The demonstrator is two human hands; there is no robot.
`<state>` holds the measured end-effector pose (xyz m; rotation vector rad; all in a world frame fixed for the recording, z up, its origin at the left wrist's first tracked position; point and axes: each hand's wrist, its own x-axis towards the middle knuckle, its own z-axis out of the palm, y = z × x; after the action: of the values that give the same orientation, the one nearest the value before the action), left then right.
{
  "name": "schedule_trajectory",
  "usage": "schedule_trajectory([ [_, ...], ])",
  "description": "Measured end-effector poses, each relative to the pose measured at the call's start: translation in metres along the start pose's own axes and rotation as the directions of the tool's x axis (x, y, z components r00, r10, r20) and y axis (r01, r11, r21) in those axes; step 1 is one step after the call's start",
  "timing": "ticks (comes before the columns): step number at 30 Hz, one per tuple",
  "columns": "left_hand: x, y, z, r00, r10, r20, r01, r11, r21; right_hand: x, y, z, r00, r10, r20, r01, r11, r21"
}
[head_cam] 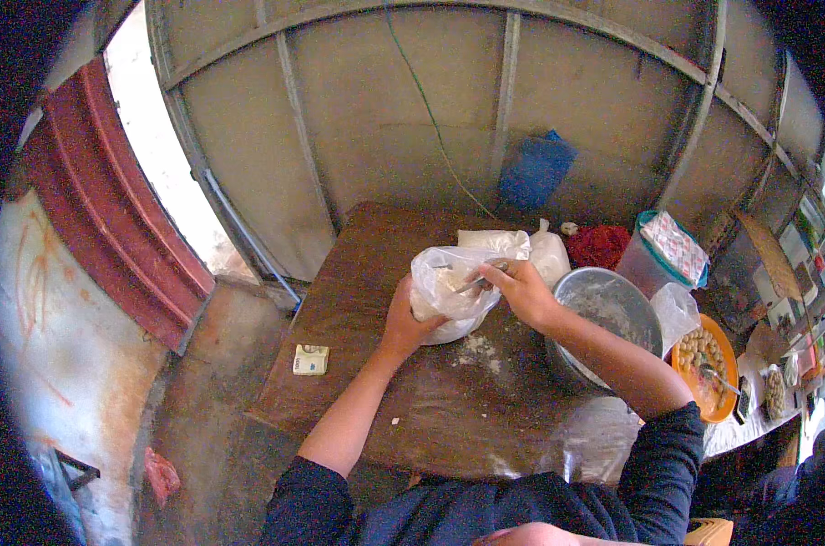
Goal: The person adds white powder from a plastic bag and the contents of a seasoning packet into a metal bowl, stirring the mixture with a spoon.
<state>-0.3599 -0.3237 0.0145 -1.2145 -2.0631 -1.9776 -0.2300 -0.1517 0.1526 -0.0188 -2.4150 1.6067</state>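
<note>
My left hand (410,317) grips the side of a translucent plastic bag (446,307) of white powder, which rests on the brown table. My right hand (511,280) holds the handle of a metal spoon (470,285), whose far end dips into the bag's open mouth. White powder (479,353) is spilled on the table beside the bag. Close by on the right stands a large metal pot (607,310) with white powder on its inner wall. Behind the bag are another bag of white powder (493,241) and a tied white plastic bag (549,256).
A folded banknote (310,360) lies on the table (330,300) at left. To the right are a plastic bucket (631,256) with a packet on top, red mesh (598,246), a crumpled plastic bag (675,314) and an orange bowl (732,348) with small round pieces and a spoon.
</note>
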Motion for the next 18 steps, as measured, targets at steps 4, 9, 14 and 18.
schedule_trajectory([
  [4,0.004,0.032,0.012,0.999,0.027,-0.025,-0.026,0.999,0.04,-0.002,0.009,-0.012,0.996,0.071,-0.057,-0.069,0.997,0.042],
  [9,0.002,0.028,0.004,0.999,0.054,-0.009,-0.053,0.995,0.085,0.003,0.006,-0.012,0.975,0.163,-0.153,-0.147,0.983,0.111],
  [14,-0.002,0.027,0.005,0.996,0.076,-0.047,-0.069,0.989,0.131,0.005,0.012,-0.023,0.968,0.138,-0.211,-0.104,0.981,0.164],
  [18,-0.002,0.005,0.003,0.995,0.083,-0.051,-0.075,0.988,0.132,0.003,0.004,-0.024,0.936,0.235,-0.261,-0.178,0.958,0.224],
])
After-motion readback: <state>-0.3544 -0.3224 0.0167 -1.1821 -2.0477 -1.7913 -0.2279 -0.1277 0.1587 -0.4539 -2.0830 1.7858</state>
